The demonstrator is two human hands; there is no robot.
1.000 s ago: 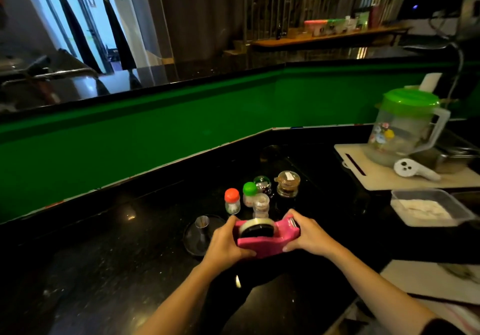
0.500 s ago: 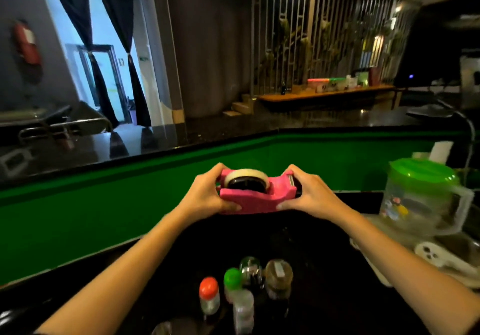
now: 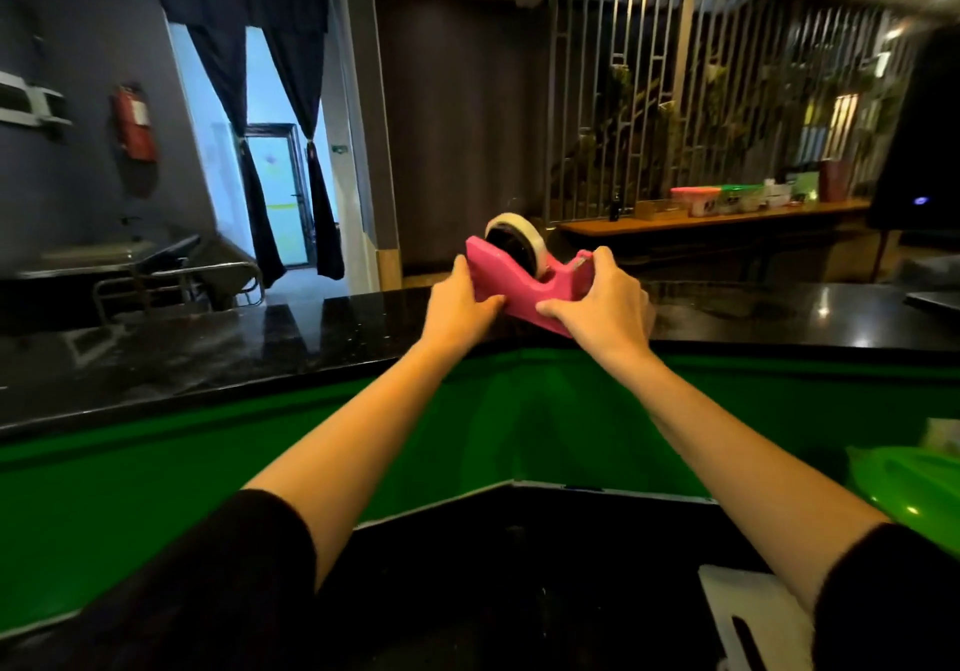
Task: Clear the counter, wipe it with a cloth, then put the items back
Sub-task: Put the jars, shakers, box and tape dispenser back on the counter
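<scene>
Fingers curled round both ends of the pink tape dispenser: left hand gripping the tall back end, right hand wrapped over the cutter end, thumbs pressed along the near side.

Nearest, black sleeves and a corner of the dark desk, with a white cutting board at the right and a green lid just beyond it. Past that, the green panel rising to the raised ledge.

Held up at that ledge's front edge now, tilted, tape roll on top. Touching the stone or just above it: cannot tell. Sat low on the desk beside a cluster of small jars a second ago, then rode at chest height, so lifted clear and carried forward and up. Jars now out of view below the frame. Farther back, a wooden shelf with tubs, well apart from all this.

Looks like the clearing step under way: first item about to be parked on the ledge, jars presumably left to move, wiping not yet begun. Calls for levelling the base before letting go; released tilted at the edge, might slide back toward the desk.
</scene>
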